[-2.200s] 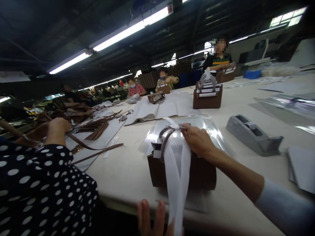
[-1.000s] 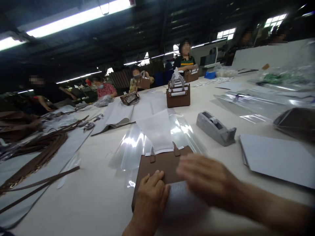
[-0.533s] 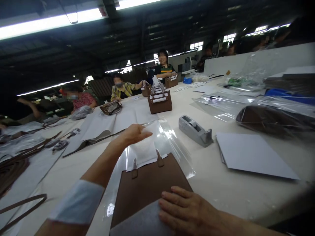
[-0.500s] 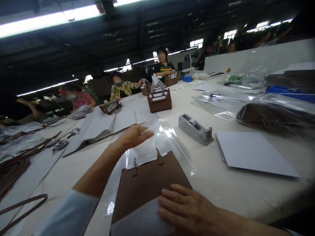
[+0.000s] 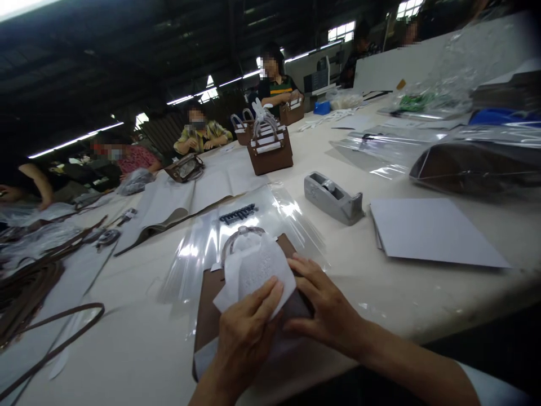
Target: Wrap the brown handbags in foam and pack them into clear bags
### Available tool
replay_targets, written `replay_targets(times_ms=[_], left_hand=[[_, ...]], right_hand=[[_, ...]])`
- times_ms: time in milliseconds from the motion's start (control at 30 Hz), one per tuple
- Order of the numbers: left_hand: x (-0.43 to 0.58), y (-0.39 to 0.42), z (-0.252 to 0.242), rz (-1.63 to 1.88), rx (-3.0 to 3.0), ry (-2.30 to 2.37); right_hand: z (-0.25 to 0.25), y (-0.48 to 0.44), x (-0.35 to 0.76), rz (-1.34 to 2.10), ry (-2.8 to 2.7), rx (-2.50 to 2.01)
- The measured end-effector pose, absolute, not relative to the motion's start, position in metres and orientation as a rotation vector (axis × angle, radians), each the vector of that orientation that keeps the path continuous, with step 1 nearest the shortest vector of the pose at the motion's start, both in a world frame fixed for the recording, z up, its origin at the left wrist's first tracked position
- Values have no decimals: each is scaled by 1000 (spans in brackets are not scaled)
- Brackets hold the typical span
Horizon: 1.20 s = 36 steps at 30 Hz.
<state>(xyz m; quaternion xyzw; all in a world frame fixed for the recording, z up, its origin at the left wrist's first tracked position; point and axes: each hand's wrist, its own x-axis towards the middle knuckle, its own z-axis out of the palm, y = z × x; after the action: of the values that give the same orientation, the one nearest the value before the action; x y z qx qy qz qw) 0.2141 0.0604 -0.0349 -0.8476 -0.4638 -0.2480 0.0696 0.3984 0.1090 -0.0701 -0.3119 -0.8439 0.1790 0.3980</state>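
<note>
A brown handbag (image 5: 208, 307) lies flat on the table in front of me. Its handle (image 5: 230, 245), wrapped in clear plastic, points away from me. My left hand (image 5: 249, 324) is closed on a creased white sheet of thin paper (image 5: 262, 265) that covers the middle of the bag and part of the handle. At the bag's right side, my right hand (image 5: 327, 307) rests with thumb and fingers apart, its fingertips by the sheet's edge. Beneath the bag's far end spreads a clear plastic bag (image 5: 279, 206) with dark printing. The hands hide much of the bag's near part.
A grey tape dispenser (image 5: 333, 198) and a stack of white boards (image 5: 431, 231) stand to the right. Farther off are brown handbags (image 5: 270, 153) and a plastic-wrapped brown item (image 5: 465, 169). Brown straps (image 5: 38, 287) lie left. Several co-workers sit across the table.
My left hand has come back from the far plastic toward me and now holds the white sheet over the bag. The handle now shows. My right hand has shifted to the bag's right side.
</note>
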Motion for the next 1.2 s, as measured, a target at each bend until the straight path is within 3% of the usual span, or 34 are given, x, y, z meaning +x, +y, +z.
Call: replay_targets(times_ms=[233, 933, 1200], left_hand=[[213, 55, -38, -621, -2485, -1256], [208, 50, -29, -99, -2554, -1086], [206, 48, -38, -198, -2435, -1033]], right_hand=[[-75, 102, 390, 908, -1748, -991], [-81, 102, 385, 863, -1572, -1135], [-50, 148, 430, 969, -1631, -1161]])
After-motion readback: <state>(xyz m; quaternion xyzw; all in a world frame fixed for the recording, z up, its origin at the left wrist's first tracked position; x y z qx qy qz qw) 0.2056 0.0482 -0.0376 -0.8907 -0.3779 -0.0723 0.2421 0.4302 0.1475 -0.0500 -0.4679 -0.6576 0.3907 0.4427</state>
